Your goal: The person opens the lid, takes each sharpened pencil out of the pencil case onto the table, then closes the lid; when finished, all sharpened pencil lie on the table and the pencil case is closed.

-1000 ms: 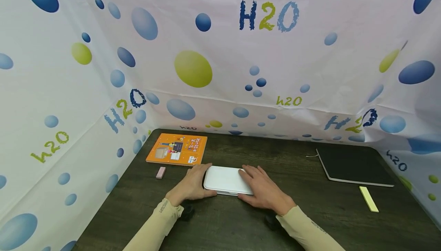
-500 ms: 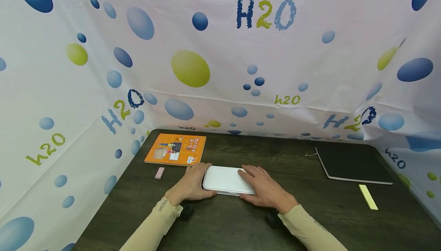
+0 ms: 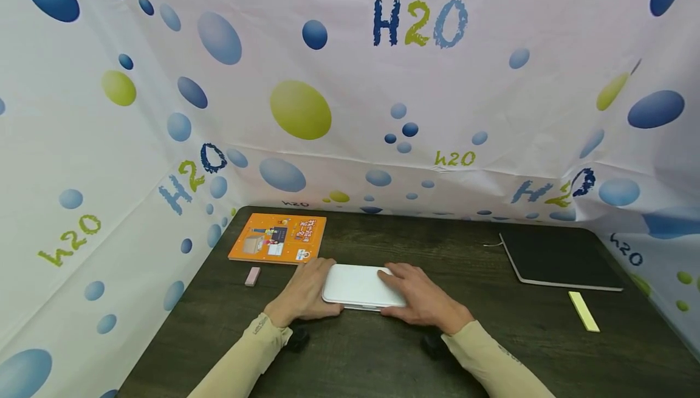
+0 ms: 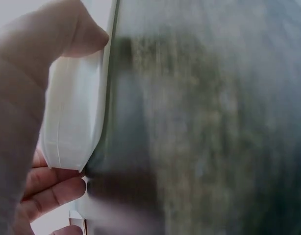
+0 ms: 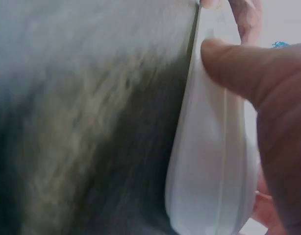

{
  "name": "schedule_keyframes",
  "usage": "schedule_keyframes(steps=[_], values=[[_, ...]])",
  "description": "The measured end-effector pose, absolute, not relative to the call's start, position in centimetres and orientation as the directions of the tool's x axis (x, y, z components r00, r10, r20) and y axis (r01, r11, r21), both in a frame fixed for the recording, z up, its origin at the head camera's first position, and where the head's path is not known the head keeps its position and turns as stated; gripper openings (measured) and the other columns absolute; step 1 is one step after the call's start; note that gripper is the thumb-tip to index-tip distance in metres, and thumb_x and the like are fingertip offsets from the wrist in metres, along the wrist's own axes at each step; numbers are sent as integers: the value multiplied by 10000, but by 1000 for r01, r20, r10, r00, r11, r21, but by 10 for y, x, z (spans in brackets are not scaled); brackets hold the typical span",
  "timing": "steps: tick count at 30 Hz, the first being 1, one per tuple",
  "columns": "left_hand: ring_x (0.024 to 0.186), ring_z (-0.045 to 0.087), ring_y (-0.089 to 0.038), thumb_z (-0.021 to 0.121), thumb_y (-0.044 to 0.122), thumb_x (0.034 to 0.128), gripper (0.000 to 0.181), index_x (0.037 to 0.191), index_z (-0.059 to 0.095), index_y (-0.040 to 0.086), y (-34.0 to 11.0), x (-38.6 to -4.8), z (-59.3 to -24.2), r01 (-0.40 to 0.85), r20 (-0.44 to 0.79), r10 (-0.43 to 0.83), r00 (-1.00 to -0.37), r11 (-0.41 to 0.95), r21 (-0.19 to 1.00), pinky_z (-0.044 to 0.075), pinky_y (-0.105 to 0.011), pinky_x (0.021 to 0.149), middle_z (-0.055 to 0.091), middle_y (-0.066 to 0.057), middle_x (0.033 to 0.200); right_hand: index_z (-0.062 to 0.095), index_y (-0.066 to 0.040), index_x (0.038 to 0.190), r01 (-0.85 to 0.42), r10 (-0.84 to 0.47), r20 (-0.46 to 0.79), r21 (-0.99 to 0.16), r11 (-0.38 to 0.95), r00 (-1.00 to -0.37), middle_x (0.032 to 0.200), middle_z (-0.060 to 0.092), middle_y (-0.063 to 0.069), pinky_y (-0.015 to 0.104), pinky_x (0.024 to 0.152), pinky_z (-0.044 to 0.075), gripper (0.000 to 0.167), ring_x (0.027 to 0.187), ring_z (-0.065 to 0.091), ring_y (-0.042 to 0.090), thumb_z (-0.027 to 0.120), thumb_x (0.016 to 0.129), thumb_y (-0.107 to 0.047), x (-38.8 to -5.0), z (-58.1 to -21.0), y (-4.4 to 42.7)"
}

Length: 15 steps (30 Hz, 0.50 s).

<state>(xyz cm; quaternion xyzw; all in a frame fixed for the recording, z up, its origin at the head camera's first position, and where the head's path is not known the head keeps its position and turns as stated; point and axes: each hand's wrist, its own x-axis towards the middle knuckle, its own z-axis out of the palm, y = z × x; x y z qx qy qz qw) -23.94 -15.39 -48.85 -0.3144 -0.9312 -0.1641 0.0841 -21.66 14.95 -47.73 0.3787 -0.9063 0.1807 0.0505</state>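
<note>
A white plastic pencil case (image 3: 360,284) with rounded corners lies flat on the dark table, its lid closed down. My left hand (image 3: 307,290) grips the left end, thumb along the near side and fingers round the far side. At the right end my right hand (image 3: 422,298) holds the case, with some fingers over the lid and the thumb at the near edge. In the left wrist view the thumb presses the side of the case (image 4: 74,115). A seam runs along the case (image 5: 209,147) in the right wrist view, beside the right thumb.
An orange illustrated book (image 3: 279,237) lies at the back left, with a pink eraser (image 3: 253,276) in front of it. To the right are a black notebook (image 3: 558,259) and a yellow strip (image 3: 584,311). A patterned sheet (image 3: 350,82) stands behind the dark wooden table (image 3: 372,358).
The head view has turned slightly, so everything sits a little differently in it. Both hands stay on the pencil case, which has not visibly moved on the table.
</note>
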Motion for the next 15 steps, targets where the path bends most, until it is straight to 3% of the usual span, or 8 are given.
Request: schedule_keyframes(steps=[10, 15], values=[[1060, 543, -194, 824, 539, 680, 867, 1330, 545, 40, -155, -241, -489, 614, 273, 552, -788, 736, 285, 455, -421, 933, 617, -62, 1190, 521, -56, 1446, -754, -720, 224, -220, 619, -657, 1479, 451, 221, 580, 1007, 419, 702, 1293, 464, 357, 620, 943, -535, -221, -477, 152], [1069, 544, -200, 828, 533, 685, 866, 1337, 533, 46, -158, -241, -489, 625, 273, 563, -780, 722, 295, 450, -432, 956, 614, -59, 1195, 545, -66, 1429, -769, -738, 224, -255, 587, -637, 1453, 488, 223, 553, 1005, 446, 630, 1292, 489, 362, 588, 975, -501, -224, -472, 156]])
